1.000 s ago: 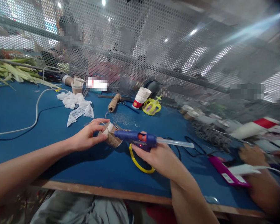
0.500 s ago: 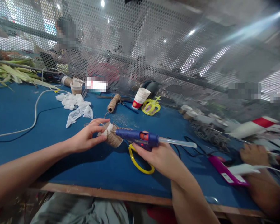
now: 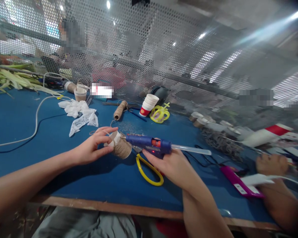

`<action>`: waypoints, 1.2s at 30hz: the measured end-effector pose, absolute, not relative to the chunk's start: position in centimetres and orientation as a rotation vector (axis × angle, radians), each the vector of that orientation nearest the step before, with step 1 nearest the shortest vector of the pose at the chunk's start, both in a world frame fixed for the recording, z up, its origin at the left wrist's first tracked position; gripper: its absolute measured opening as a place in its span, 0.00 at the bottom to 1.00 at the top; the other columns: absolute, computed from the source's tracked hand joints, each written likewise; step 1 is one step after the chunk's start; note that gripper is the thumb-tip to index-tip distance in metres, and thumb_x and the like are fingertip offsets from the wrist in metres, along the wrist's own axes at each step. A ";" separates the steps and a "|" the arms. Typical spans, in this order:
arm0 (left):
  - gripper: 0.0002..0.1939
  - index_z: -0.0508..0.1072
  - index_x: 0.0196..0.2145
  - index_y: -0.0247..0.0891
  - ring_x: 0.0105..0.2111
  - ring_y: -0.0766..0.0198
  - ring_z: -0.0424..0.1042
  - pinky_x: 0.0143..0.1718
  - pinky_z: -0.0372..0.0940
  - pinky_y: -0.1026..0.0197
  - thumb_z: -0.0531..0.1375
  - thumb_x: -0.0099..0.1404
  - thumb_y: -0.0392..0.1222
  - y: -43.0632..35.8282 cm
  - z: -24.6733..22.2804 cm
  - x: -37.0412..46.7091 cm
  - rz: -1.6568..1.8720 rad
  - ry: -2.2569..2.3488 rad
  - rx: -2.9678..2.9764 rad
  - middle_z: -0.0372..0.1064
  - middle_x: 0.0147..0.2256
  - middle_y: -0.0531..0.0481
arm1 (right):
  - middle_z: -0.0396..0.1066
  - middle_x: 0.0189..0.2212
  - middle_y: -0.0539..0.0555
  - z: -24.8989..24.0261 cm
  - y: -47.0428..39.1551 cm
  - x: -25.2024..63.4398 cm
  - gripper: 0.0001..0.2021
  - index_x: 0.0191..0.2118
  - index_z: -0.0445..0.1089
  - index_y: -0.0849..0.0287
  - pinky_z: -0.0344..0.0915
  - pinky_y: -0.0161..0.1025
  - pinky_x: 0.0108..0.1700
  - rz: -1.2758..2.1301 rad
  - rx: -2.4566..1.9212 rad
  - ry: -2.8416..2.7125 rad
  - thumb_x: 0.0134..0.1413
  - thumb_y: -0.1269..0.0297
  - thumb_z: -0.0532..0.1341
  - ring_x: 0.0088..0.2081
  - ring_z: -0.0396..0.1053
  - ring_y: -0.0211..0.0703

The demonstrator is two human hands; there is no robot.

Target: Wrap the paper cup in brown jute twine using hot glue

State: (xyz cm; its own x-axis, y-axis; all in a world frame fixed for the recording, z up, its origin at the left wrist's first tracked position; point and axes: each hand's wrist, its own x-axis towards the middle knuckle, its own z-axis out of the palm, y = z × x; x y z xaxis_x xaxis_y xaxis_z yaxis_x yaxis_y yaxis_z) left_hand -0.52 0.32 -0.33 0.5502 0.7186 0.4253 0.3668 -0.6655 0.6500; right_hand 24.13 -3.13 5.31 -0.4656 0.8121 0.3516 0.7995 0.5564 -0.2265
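At a blue table (image 3: 89, 186), a person's L hand (image 3: 95, 145) pinches a twine-wrapped paper cup (image 3: 123, 147) btwn thumb & fingers at its bare white end, the cup tipped on its side near the table's middle; can't tell if it touches the tabletop. R hand (image 3: 175, 167) is curled around the grip of a blue glue gun (image 3: 146, 142), most fingers hidden behind it, a clear glue stick (image 3: 191, 149) poking out the back. Nozzle is right by the twine; contact unclear. Yellow-handled scissors (image 3: 150, 181) lie just below the gun, partly hidden. Beyond the cup: a twine roll (image 3: 120, 110), a leaning stack of white cups (image 3: 149, 104) & a yellow crown-shaped piece (image 3: 159, 114). At L, a crumpled white plastic bag (image 3: 83, 117) nr a white cord (image 3: 37, 122). At R, a purple power strip (image 3: 240, 183) w/ a co-worker's hand (image 3: 272, 163) close by, fingers too blurred to read.
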 end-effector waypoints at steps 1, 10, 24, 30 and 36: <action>0.10 0.69 0.29 0.35 0.59 0.52 0.52 0.57 0.50 0.48 0.52 0.63 0.42 0.3 -0.3 -0.5 0.944 0.879 2.303 0.60 0.55 0.39 | 0.74 0.26 0.52 5.3 -3.1 24.2 0.09 0.34 0.73 0.58 0.67 0.37 0.33 0.070 -1.321 -2.366 0.54 0.64 0.55 0.28 0.71 0.42; 0.10 0.69 0.30 0.36 0.59 0.52 0.52 0.57 0.50 0.47 0.52 0.63 0.42 0.2 0.0 -0.6 0.897 0.887 2.345 0.56 0.58 0.40 | 0.74 0.28 0.52 5.8 -3.7 23.7 0.07 0.32 0.72 0.58 0.68 0.38 0.35 0.246 -1.330 -2.293 0.52 0.65 0.56 0.30 0.71 0.43; 0.10 0.69 0.29 0.35 0.60 0.51 0.51 0.57 0.52 0.47 0.52 0.64 0.41 0.3 0.1 -0.7 0.886 0.862 2.383 0.54 0.59 0.38 | 0.67 0.17 0.47 6.8 -3.7 23.2 0.09 0.24 0.66 0.59 0.64 0.34 0.28 0.409 -1.412 -2.239 0.52 0.65 0.55 0.22 0.64 0.38; 0.09 0.69 0.30 0.35 0.60 0.51 0.51 0.57 0.51 0.46 0.52 0.63 0.39 0.0 0.4 -0.7 0.887 0.794 2.400 0.55 0.59 0.37 | 0.64 0.14 0.45 6.8 -3.3 23.4 0.10 0.22 0.64 0.57 0.62 0.33 0.24 0.422 -1.429 -2.217 0.52 0.64 0.55 0.18 0.61 0.36; 0.09 0.68 0.29 0.36 0.59 0.51 0.52 0.57 0.50 0.46 0.52 0.63 0.39 0.2 0.2 -0.5 0.903 0.833 2.363 0.61 0.55 0.37 | 0.71 0.21 0.49 6.4 -3.8 23.3 0.09 0.27 0.69 0.59 0.65 0.35 0.29 0.372 -1.413 -2.250 0.53 0.64 0.54 0.24 0.67 0.40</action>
